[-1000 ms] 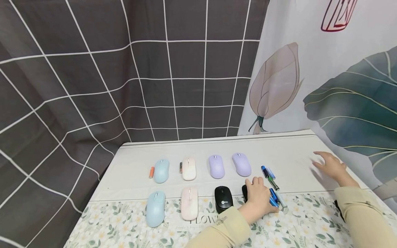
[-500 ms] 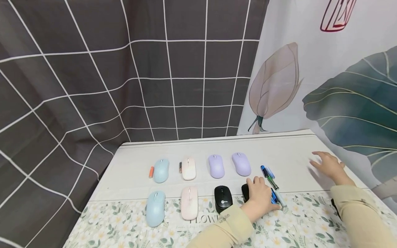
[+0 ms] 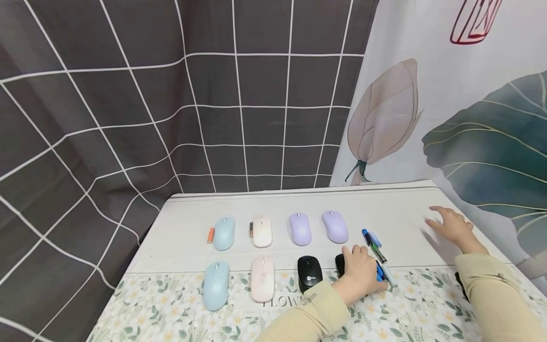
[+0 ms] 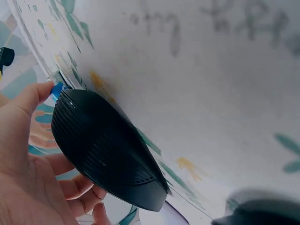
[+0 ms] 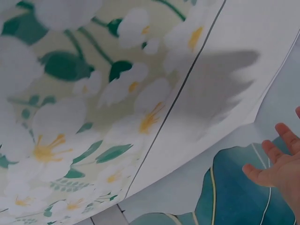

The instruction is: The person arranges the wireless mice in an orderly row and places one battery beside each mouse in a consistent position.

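My left hand (image 3: 359, 275) reaches over the right-hand black mouse (image 3: 340, 264), hiding most of it. In the left wrist view, that mouse (image 4: 105, 150) shows its ridged side, with the fingers bent behind it. The thumb tip touches a small blue cylinder (image 4: 56, 90); whether the fingers pinch it, I cannot tell. Beside this hand lie a blue battery (image 3: 380, 270) and a pale one (image 3: 389, 276), partly covered. At the right, my right hand (image 3: 453, 230) is held over the white surface, fingers spread and holding nothing; its shadow falls on the table in the right wrist view.
Another black mouse (image 3: 309, 271) lies to the left, beyond it pink (image 3: 262, 279) and light blue mice (image 3: 216, 285). The back row has several pastel mice, an orange battery (image 3: 211, 235) and a green battery (image 3: 378, 254). A dark grid curtain (image 3: 265, 123) hangs behind the table.
My left hand has shifted slightly and now hides more of the blue cylinder by its thumb. My right hand has drifted a little to the left. The mice stay in place.
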Demonstrator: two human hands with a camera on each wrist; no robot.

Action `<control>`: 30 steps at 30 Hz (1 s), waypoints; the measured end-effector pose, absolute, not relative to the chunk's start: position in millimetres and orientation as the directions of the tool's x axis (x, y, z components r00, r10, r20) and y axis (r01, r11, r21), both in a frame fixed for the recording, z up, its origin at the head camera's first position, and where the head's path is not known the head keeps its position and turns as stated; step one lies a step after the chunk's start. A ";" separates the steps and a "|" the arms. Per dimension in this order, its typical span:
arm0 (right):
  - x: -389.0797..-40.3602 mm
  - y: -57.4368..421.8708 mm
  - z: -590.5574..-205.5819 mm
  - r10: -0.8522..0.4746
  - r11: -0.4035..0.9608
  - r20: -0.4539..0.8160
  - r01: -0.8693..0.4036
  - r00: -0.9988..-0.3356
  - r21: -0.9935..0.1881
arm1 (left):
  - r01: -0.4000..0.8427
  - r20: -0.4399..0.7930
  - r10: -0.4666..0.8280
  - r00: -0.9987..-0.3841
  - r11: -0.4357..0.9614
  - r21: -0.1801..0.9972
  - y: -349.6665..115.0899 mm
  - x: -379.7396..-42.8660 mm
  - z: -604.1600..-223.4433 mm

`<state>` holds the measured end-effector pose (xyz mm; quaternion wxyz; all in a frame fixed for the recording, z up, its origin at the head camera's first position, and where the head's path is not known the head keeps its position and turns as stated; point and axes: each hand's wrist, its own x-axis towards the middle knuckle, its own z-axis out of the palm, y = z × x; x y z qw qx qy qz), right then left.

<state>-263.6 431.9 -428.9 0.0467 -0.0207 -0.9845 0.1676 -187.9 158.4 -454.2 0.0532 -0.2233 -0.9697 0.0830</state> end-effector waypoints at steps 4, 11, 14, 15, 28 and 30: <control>-264.9 428.0 -428.0 0.040 0.946 0.087 0.009 -0.995 -0.323 | 0.427 0.072 0.443 -0.894 0.889 -0.163 155.9 -191.2 -453.2; -267.4 420.5 -428.1 0.012 0.951 0.107 -0.021 -0.994 -0.308 | 0.477 0.085 0.490 -0.868 0.868 -0.138 144.9 -195.1 -448.5; -269.1 416.3 -429.1 -0.007 0.949 0.116 -0.043 -0.993 -0.311 | 0.484 0.082 0.496 -0.864 0.865 -0.129 140.1 -196.8 -445.4; -269.6 414.8 -429.5 -0.015 0.949 0.121 -0.052 -0.993 -0.312 | 0.486 0.080 0.497 -0.864 0.865 -0.129 138.4 -197.6 -444.0; -283.8 384.5 -433.3 -0.128 0.933 0.241 -0.199 -0.962 -0.299 | 0.516 0.116 0.525 -0.843 0.850 -0.104 102.4 -218.3 -431.6; -285.9 378.2 -432.4 -0.149 0.929 0.263 -0.226 -0.953 -0.292 | 0.514 0.121 0.521 -0.845 0.854 -0.083 95.0 -222.2 -430.3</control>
